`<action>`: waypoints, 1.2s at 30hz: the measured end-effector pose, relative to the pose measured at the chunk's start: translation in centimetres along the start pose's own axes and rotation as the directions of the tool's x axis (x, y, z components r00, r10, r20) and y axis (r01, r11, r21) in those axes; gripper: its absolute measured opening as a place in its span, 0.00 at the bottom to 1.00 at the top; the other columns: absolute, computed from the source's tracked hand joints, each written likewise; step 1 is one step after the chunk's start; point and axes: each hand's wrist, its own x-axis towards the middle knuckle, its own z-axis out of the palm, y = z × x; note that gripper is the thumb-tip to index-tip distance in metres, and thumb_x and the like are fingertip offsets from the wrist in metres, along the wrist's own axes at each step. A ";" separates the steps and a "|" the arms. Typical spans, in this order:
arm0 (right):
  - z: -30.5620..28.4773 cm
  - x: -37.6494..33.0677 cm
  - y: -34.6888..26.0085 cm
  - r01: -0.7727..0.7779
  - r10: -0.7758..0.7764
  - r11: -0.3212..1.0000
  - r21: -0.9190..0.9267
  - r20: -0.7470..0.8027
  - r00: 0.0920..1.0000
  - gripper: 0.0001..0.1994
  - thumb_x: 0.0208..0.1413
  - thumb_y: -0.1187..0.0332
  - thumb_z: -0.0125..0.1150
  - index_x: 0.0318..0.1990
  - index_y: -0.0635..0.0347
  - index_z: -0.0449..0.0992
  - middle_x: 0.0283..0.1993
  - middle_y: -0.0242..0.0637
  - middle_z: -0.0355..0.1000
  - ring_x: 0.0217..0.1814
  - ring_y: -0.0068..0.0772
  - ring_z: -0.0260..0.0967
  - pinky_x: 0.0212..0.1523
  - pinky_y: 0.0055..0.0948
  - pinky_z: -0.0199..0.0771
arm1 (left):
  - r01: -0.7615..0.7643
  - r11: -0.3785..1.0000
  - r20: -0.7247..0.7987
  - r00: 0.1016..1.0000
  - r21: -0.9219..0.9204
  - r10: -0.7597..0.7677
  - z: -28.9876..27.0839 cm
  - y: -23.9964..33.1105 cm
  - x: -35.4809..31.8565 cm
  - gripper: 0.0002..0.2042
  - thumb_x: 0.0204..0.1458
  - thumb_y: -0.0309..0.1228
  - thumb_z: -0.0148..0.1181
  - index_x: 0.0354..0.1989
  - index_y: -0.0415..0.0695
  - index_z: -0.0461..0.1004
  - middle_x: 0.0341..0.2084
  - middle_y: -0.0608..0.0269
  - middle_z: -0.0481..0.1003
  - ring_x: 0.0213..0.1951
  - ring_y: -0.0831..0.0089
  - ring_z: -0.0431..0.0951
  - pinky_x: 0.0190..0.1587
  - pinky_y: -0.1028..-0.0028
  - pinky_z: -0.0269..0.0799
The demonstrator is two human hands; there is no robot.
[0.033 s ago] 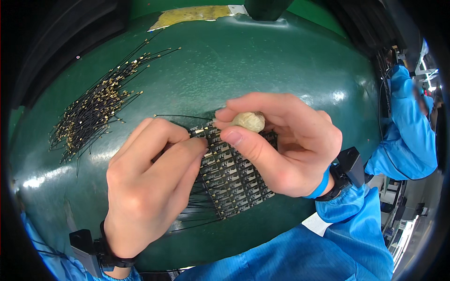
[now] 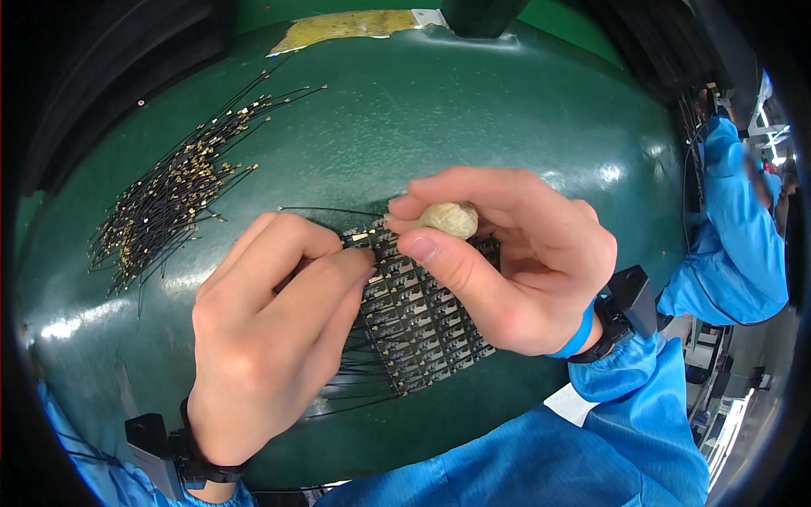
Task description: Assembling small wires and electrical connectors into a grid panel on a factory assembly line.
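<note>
A panel of small dark circuit boards [image 2: 418,317] lies on the green work surface between my hands. My left hand [image 2: 270,321] is closed in a pinch at the panel's upper left edge; whatever is between its fingertips is hidden. My right hand [image 2: 524,262] is wrapped round a tool with a pale, rounded, tape-like end [image 2: 454,220], held over the panel's upper part. The tool's working tip cannot be made out. One thin black cable [image 2: 325,209] runs from above my left knuckles to the panel's top edge. Several more black cables [image 2: 359,372] stick out along its left side.
A heap of black cables with gold-coloured connectors [image 2: 182,194] lies at the left on the green table mat [image 2: 372,127]. Yellow tape [image 2: 346,29] and a dark post [image 2: 481,15] are at the far edge. At the right, another person in a blue sleeve [image 2: 735,228] sits close by.
</note>
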 end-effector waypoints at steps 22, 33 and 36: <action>0.3 0.2 0.3 -0.261 0.349 0.833 0.487 -0.097 0.932 0.12 0.64 0.81 0.72 0.54 0.70 0.82 0.45 0.42 0.86 0.47 0.23 0.83 0.50 0.24 0.86 | -0.014 0.967 -0.043 0.999 0.255 0.026 -7.3 -2.8 2.3 0.14 0.41 0.16 0.74 0.40 0.34 0.83 0.38 0.51 0.81 0.41 0.53 0.82 0.46 0.64 0.78; 0.0 0.6 0.3 -0.232 0.402 0.758 0.610 -0.157 0.902 0.11 0.66 0.80 0.71 0.54 0.71 0.81 0.45 0.42 0.85 0.47 0.26 0.84 0.52 0.27 0.87 | 0.250 0.933 0.005 0.966 0.260 -0.260 -11.8 -6.1 1.5 0.07 0.53 0.17 0.73 0.39 0.31 0.84 0.36 0.53 0.83 0.37 0.65 0.82 0.45 0.70 0.75; -0.3 1.0 0.5 -0.275 0.452 0.717 0.641 -0.126 0.883 0.11 0.66 0.80 0.71 0.53 0.72 0.81 0.44 0.43 0.85 0.47 0.28 0.85 0.50 0.28 0.89 | 0.286 0.921 -0.009 0.956 0.265 -0.294 -12.3 -5.5 1.8 0.06 0.56 0.19 0.71 0.40 0.30 0.84 0.36 0.54 0.84 0.38 0.68 0.81 0.45 0.71 0.74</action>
